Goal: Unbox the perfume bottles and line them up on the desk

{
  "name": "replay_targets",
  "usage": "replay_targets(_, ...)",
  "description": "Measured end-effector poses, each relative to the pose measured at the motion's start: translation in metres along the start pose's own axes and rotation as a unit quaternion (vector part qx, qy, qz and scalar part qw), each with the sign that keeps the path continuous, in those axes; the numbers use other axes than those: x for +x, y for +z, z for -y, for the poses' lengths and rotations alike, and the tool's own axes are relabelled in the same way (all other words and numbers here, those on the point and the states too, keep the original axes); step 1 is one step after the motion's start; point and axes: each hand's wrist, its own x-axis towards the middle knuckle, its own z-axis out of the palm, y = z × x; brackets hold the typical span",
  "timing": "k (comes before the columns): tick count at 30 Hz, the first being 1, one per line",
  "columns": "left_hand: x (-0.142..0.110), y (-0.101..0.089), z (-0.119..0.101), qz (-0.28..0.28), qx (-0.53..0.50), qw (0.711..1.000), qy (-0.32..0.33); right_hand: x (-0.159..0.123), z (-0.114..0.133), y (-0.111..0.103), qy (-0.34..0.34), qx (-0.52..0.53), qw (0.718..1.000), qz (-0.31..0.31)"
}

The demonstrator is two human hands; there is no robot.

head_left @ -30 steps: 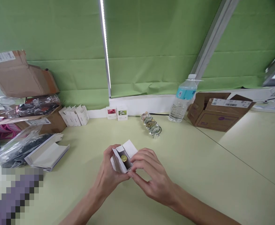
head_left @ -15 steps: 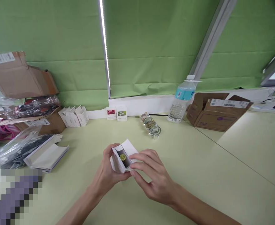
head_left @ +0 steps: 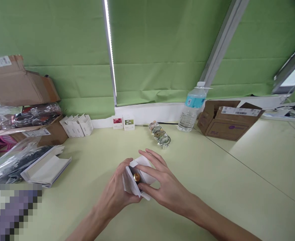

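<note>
My left hand (head_left: 117,192) grips a small white carton (head_left: 131,180) from its left side, held just above the pale green table (head_left: 213,174). The carton's top is open and a small gold round cap (head_left: 136,176) shows inside. My right hand (head_left: 162,187) lies against the carton's right side and its raised flap (head_left: 143,162), thumb under the box, fingers spread over the flap.
A water bottle (head_left: 190,108), a brown cardboard box (head_left: 228,118) and a wrapped roll of small glass items (head_left: 160,134) stand behind. Small white cartons (head_left: 75,125) and two printed boxes (head_left: 123,122) line the wall. Flat white cartons (head_left: 47,167) and plastic bags (head_left: 9,160) lie left.
My right hand's fingers have risen and spread over the carton's flap. The carton has tipped and sunk slightly, and the round cap inside now looks gold rather than green. The view shifted a little left.
</note>
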Motion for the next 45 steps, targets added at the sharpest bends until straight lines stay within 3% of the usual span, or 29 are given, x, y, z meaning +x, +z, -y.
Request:
replay_targets(6,-0.004,0.004,0.007,-0.011,0.018,0.998,0.062,0.0,-0.001,-0.006,0.012,0.022,0.999,0.038)
replay_targets(11,-0.005,0.002,0.01,0.023,0.026,0.997,0.062,-0.001,-0.007,-0.004,0.054,0.103,0.989,0.089)
replay_targets(15,-0.007,-0.001,0.009,0.015,0.052,0.996,0.069,-0.001,-0.011,-0.005,0.089,0.154,0.979,0.103)
replay_targets(19,-0.005,-0.001,0.005,0.008,0.06,0.997,0.043,0.0,-0.009,-0.006,0.047,0.094,0.991,0.088)
replay_targets(24,-0.003,0.0,0.003,0.001,0.064,0.998,0.005,-0.001,-0.002,-0.003,-0.063,-0.057,0.996,-0.027)
replay_targets(28,-0.003,0.001,0.003,0.005,0.077,0.997,0.021,0.001,0.001,-0.001,-0.117,-0.078,0.99,-0.005)
replay_targets(37,0.0,0.001,-0.007,-0.054,0.195,0.969,0.142,0.011,0.01,0.005,-0.093,-0.128,0.984,0.08)
replay_targets(41,-0.002,0.003,-0.014,-0.074,0.241,0.956,0.151,0.013,0.014,0.004,-0.064,-0.125,0.986,0.086)
replay_targets(45,-0.001,0.006,-0.013,-0.058,0.259,0.951,0.16,0.012,0.006,0.009,-0.063,-0.094,0.992,0.06)
